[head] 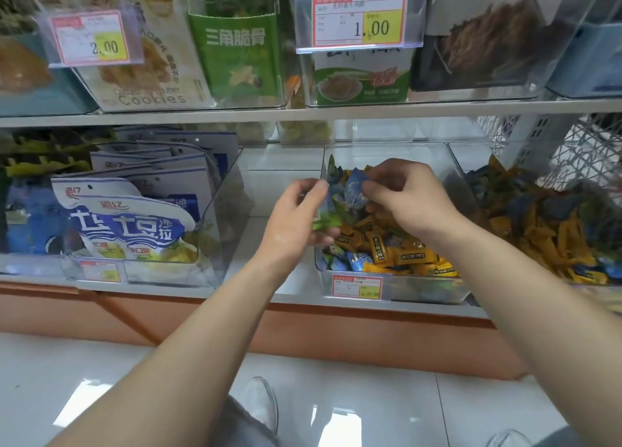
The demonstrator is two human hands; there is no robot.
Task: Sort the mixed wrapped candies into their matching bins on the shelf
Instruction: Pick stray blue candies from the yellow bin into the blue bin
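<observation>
A blue wrapped candy point(356, 194), rounded with crimped ends, is pinched at the tips of the fingers point(377, 187) of the right hand point(414, 204). Just left of it, green-and-blue wrapped candies point(325, 220) are bunched inside the curled fingers of the left hand point(296, 224). Directly below both sets of fingers stands a clear bin point(390, 293), filled with a loose mix of yellow candies point(377, 244) and blue ones. Right of the fingers, a second clear bin point(478, 148) holds a similar yellow-and-blue heap point(545, 234).
</observation>
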